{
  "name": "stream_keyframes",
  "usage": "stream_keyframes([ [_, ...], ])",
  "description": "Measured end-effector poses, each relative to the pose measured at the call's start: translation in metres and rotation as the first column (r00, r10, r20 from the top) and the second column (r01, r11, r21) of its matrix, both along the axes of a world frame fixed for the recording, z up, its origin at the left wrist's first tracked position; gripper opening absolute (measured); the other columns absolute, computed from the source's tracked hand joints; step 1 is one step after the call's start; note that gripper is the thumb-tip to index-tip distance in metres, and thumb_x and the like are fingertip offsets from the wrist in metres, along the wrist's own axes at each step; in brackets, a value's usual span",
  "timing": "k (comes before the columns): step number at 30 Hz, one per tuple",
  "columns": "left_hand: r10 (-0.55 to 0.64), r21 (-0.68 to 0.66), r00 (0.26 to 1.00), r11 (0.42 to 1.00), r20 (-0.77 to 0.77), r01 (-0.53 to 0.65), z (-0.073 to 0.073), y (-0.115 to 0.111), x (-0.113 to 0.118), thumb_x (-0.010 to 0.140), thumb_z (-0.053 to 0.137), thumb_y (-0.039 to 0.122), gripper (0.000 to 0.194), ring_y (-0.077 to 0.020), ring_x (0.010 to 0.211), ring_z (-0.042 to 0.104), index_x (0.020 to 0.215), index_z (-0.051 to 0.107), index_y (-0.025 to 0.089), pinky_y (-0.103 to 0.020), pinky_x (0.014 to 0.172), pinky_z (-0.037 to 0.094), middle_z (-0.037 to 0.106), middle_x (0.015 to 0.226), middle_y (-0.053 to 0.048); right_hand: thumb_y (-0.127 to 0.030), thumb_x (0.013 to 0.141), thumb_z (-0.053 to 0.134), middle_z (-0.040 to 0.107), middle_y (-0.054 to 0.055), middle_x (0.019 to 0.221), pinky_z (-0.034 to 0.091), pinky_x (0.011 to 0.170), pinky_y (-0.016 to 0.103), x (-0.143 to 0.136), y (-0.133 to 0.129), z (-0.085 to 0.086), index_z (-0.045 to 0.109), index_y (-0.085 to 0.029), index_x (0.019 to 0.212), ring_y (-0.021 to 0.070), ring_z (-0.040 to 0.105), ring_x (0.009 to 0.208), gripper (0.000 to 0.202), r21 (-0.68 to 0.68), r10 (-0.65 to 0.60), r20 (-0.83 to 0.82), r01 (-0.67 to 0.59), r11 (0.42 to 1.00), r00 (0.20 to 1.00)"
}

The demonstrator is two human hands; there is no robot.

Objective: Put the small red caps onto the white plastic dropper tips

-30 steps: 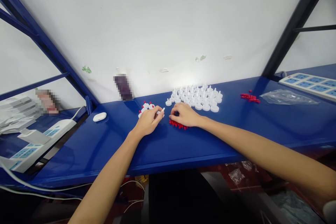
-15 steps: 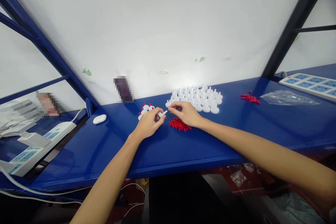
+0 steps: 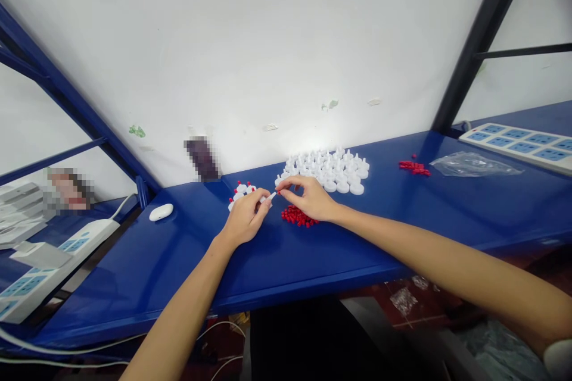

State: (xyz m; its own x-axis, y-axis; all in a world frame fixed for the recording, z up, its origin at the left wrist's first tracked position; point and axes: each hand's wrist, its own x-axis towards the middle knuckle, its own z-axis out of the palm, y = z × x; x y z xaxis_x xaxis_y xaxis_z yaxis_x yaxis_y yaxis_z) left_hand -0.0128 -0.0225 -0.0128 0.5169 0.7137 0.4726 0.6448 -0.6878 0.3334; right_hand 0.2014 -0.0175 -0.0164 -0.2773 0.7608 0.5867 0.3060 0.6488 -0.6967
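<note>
My left hand [image 3: 246, 214] is closed around a white nozzle cap [image 3: 271, 196], its narrow tip pointing right. Between thumb and forefinger, my right hand [image 3: 310, 197] pinches a small red cap [image 3: 278, 192] at that tip. A pile of red caps [image 3: 298, 216] lies just below my right hand. Behind it spreads a group of white nozzle caps [image 3: 342, 175], their spouts upward. Several white nozzle caps with red tips [image 3: 241, 189] stand beyond my left hand, which partly hides them.
On the blue table [image 3: 286, 262] are a white oval case [image 3: 161, 212] at left, more red caps [image 3: 414, 167] and a clear plastic bag [image 3: 473, 164] at right. Power strips [image 3: 75, 244] lie to the left, with another power strip [image 3: 527, 141] far right. A wall stands behind.
My right hand has brought the red cap to the tip of the white nozzle cap in my left hand; before, they were apart. The whole view has shifted slightly.
</note>
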Motion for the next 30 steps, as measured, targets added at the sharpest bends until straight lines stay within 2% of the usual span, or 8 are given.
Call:
stream_keyframes([
  [7, -0.039, -0.012, 0.999, 0.999, -0.020, 0.039, -0.002, 0.001, 0.001, 0.101, 0.039, 0.035, 0.025, -0.0143, 0.067, 0.052, 0.097, 0.058, 0.019, -0.028, 0.066, 0.035, 0.059, 0.075, 0.001, -0.017, 0.090, 0.060, 0.075, 0.004, 0.099, 0.049, 0.086, 0.033, 0.002, -0.001, -0.001, 0.072, -0.020, 0.098, 0.0173, 0.066, 0.094, 0.015, 0.073, 0.043, 0.084, -0.049, 0.996, 0.996],
  [14, -0.098, 0.029, 0.995, 0.995, 0.005, 0.098, -0.003, 0.003, 0.000, 0.101, 0.029, 0.031, 0.032, -0.0144, 0.061, 0.051, 0.086, 0.054, 0.018, -0.028, 0.063, 0.036, 0.056, 0.068, 0.000, -0.024, 0.093, 0.062, 0.075, 0.006, 0.096, 0.046, 0.090, 0.035, 0.003, -0.002, 0.000, 0.070, -0.019, 0.102, 0.0194, 0.065, 0.094, 0.013, 0.246, 0.041, 0.207, -0.093, 0.965, 0.977],
  [19, -0.087, 0.072, 0.996, 0.994, 0.034, 0.084, -0.007, 0.002, 0.000, 0.098, 0.028, 0.033, 0.036, -0.0127, 0.049, 0.046, 0.075, 0.053, 0.019, -0.028, 0.056, 0.034, 0.049, 0.055, 0.002, -0.029, 0.101, 0.050, 0.073, 0.007, 0.094, 0.043, 0.086, 0.035, 0.006, -0.002, 0.001, 0.069, -0.019, 0.105, 0.0202, 0.061, 0.088, 0.022, 0.303, 0.033, 0.449, -0.187, 0.934, 0.893],
  [22, -0.102, 0.116, 0.986, 0.989, 0.132, 0.087, -0.007, 0.000, 0.006, 0.099, 0.026, 0.037, 0.043, -0.0125, 0.048, 0.045, 0.069, 0.052, 0.019, -0.028, 0.054, 0.034, 0.050, 0.053, 0.002, -0.027, 0.104, 0.041, 0.071, 0.009, 0.094, 0.042, 0.081, 0.035, 0.005, -0.002, 0.001, 0.066, -0.016, 0.108, 0.0210, 0.058, 0.084, 0.028, 0.364, 0.011, 0.533, -0.241, 0.899, 0.846],
  [26, -0.092, 0.170, 0.953, 0.984, 0.288, 0.043, -0.004, -0.003, 0.014, 0.099, 0.024, 0.039, 0.048, -0.0124, 0.047, 0.044, 0.062, 0.048, 0.020, -0.028, 0.051, 0.033, 0.050, 0.052, 0.001, -0.023, 0.105, 0.032, 0.065, 0.011, 0.092, 0.040, 0.079, 0.035, -0.001, -0.006, 0.001, 0.060, -0.015, 0.100, 0.0215, 0.054, 0.082, 0.029, 0.425, -0.032, 0.514, -0.222, 0.878, 0.857],
  [30, -0.099, 0.269, 0.947, 0.963, 0.305, 0.015, -0.003, -0.006, 0.017, 0.099, 0.024, 0.036, 0.046, -0.0117, 0.043, 0.042, 0.062, 0.048, 0.020, -0.028, 0.048, 0.032, 0.049, 0.050, 0.001, -0.025, 0.105, 0.031, 0.059, 0.006, 0.086, 0.040, 0.075, 0.033, -0.008, -0.015, 0.002, 0.050, -0.020, 0.090, 0.0189, 0.050, 0.077, 0.025, 0.297, 0.114, 0.383, -0.239, 0.924, 0.917],
])
